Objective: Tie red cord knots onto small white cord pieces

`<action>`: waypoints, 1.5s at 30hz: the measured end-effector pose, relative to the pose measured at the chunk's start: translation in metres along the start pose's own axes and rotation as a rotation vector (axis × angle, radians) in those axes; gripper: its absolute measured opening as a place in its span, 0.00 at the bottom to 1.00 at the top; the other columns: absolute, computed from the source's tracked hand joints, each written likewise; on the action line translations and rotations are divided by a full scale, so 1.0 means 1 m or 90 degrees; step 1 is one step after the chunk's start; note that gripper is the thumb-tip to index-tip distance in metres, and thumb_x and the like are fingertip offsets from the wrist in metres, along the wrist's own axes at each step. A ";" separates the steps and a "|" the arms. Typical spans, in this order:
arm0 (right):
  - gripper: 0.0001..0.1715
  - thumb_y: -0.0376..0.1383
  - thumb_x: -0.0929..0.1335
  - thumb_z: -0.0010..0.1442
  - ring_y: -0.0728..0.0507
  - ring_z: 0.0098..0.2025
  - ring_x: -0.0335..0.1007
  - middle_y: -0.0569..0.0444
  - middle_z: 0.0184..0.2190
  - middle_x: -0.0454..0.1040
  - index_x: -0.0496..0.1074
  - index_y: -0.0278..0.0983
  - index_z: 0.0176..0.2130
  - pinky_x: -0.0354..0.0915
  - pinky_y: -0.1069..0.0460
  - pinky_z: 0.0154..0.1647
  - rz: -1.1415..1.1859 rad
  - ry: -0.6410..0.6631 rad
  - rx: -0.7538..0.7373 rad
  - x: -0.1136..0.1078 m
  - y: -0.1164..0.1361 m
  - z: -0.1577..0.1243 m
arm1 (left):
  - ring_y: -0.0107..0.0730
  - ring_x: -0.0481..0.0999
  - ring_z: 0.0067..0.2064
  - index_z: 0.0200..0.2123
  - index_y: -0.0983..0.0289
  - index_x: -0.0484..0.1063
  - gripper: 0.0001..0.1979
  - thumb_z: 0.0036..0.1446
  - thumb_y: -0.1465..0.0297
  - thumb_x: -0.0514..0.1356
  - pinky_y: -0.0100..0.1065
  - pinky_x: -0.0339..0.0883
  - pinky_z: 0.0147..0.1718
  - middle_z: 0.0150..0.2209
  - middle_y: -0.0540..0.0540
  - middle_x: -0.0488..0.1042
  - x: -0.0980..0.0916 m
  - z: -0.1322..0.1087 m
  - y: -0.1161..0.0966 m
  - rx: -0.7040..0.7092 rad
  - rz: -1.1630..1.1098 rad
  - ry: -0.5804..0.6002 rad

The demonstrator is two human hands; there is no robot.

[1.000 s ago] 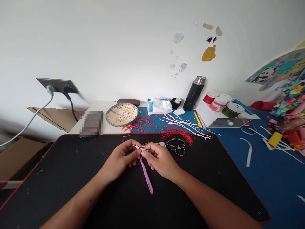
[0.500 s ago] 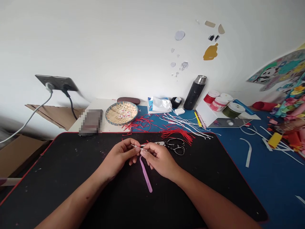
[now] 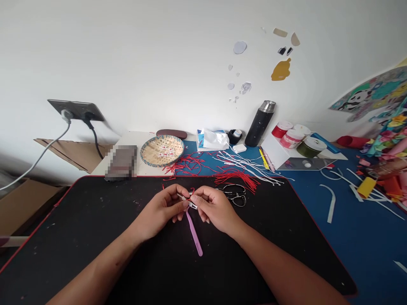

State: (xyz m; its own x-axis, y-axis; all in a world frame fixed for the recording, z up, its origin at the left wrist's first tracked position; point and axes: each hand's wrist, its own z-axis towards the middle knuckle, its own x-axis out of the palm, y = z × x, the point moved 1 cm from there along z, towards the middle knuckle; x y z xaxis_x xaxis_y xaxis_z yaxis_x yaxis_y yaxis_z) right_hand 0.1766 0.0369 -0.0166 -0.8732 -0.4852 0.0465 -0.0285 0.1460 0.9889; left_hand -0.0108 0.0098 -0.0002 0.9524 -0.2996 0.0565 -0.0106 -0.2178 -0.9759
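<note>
Over the black mat, my left hand (image 3: pixel 162 208) and my right hand (image 3: pixel 218 209) meet, fingertips almost touching. Between them are thin white and red cords (image 3: pixel 192 205), which both hands pinch. A short red end sticks up above the fingertips. How the cords cross is too small to make out. Just below my fingers lies a slim purple tool (image 3: pixel 195 237) with a narrow bent tip; its upper end is near my left fingertips. Black-handled scissors (image 3: pixel 239 201) rest behind my right hand, which covers part of the blades.
Behind the mat (image 3: pixel 152 271) lie cut red cords (image 3: pixel 238 180) and white cords (image 3: pixel 251 166). A woven basket (image 3: pixel 146 159) holds small red-and-white pieces. Along the back stand a tissue box (image 3: pixel 201 146), a black thermos (image 3: pixel 258 127) and several cord spools (image 3: pixel 311 146). Paper strips (image 3: pixel 331 207) lie right.
My fingertips have shifted slightly and the right hand has turned a little. The red end now points up above the fingers, and more white cord shows between the hands.
</note>
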 end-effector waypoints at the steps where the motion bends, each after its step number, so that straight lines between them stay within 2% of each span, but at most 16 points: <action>1: 0.18 0.50 0.70 0.64 0.52 0.15 0.58 0.64 0.17 0.66 0.71 0.37 0.38 0.54 0.58 0.15 0.000 -0.002 -0.004 0.000 0.000 0.000 | 0.27 0.68 0.26 0.43 0.62 0.69 0.19 0.59 0.56 0.68 0.30 0.63 0.26 0.27 0.45 0.70 0.000 0.000 -0.001 0.001 -0.002 -0.008; 10: 0.18 0.49 0.70 0.64 0.52 0.15 0.58 0.63 0.16 0.66 0.71 0.37 0.36 0.54 0.57 0.14 0.000 -0.013 -0.010 0.001 0.004 -0.001 | 0.28 0.68 0.25 0.44 0.63 0.70 0.24 0.55 0.52 0.70 0.31 0.62 0.25 0.26 0.46 0.71 0.000 0.006 0.004 -0.038 0.007 -0.032; 15: 0.18 0.49 0.69 0.65 0.52 0.15 0.58 0.63 0.16 0.66 0.71 0.37 0.37 0.54 0.58 0.14 0.005 -0.003 -0.018 0.001 0.005 -0.002 | 0.28 0.67 0.25 0.33 0.64 0.74 0.23 0.55 0.47 0.67 0.31 0.60 0.24 0.25 0.48 0.70 -0.001 0.005 0.002 -0.049 0.054 -0.013; 17: 0.18 0.49 0.69 0.65 0.52 0.15 0.58 0.63 0.16 0.66 0.71 0.37 0.37 0.54 0.58 0.14 0.003 -0.003 -0.018 0.002 0.005 -0.002 | 0.29 0.68 0.26 0.33 0.64 0.75 0.24 0.56 0.46 0.66 0.32 0.62 0.26 0.25 0.48 0.70 0.000 0.004 0.000 -0.049 0.063 -0.001; 22: 0.18 0.49 0.69 0.65 0.52 0.15 0.58 0.64 0.16 0.66 0.71 0.37 0.38 0.55 0.57 0.15 -0.005 -0.003 -0.009 0.002 0.006 -0.003 | 0.31 0.69 0.27 0.37 0.63 0.75 0.24 0.60 0.47 0.64 0.33 0.64 0.29 0.26 0.48 0.71 0.001 0.002 -0.003 -0.035 0.064 0.012; 28: 0.15 0.47 0.69 0.65 0.52 0.16 0.59 0.63 0.17 0.66 0.70 0.37 0.36 0.55 0.57 0.16 -0.019 -0.006 -0.005 0.003 0.005 -0.003 | 0.30 0.68 0.26 0.34 0.63 0.72 0.25 0.55 0.45 0.67 0.32 0.64 0.27 0.25 0.47 0.70 0.001 0.003 -0.001 -0.044 0.069 -0.008; 34: 0.14 0.45 0.68 0.65 0.52 0.15 0.58 0.64 0.16 0.65 0.69 0.37 0.35 0.55 0.57 0.16 -0.027 -0.006 -0.013 0.004 0.006 -0.003 | 0.29 0.68 0.25 0.29 0.62 0.72 0.22 0.54 0.49 0.68 0.31 0.62 0.25 0.24 0.47 0.71 0.001 0.002 -0.001 -0.036 0.120 -0.044; 39: 0.15 0.46 0.69 0.65 0.52 0.16 0.59 0.64 0.16 0.66 0.70 0.37 0.35 0.55 0.57 0.17 -0.021 -0.006 -0.003 0.003 0.006 -0.002 | 0.29 0.68 0.24 0.29 0.62 0.74 0.20 0.54 0.51 0.69 0.30 0.61 0.24 0.23 0.47 0.71 0.000 0.001 -0.002 -0.018 0.139 -0.090; 45: 0.17 0.48 0.69 0.65 0.52 0.15 0.59 0.63 0.16 0.66 0.70 0.37 0.36 0.55 0.58 0.15 -0.017 -0.002 0.008 0.001 0.004 -0.002 | 0.28 0.67 0.24 0.31 0.63 0.75 0.21 0.54 0.50 0.69 0.29 0.58 0.23 0.24 0.47 0.71 0.000 0.002 -0.003 -0.019 0.086 -0.060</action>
State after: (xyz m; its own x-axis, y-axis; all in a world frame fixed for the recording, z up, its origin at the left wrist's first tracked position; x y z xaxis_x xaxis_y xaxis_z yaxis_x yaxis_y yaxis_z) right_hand 0.1765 0.0353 -0.0127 -0.8737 -0.4861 0.0190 -0.0587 0.1441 0.9878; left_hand -0.0105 0.0119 0.0023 0.9659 -0.2402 -0.0969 -0.1489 -0.2090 -0.9665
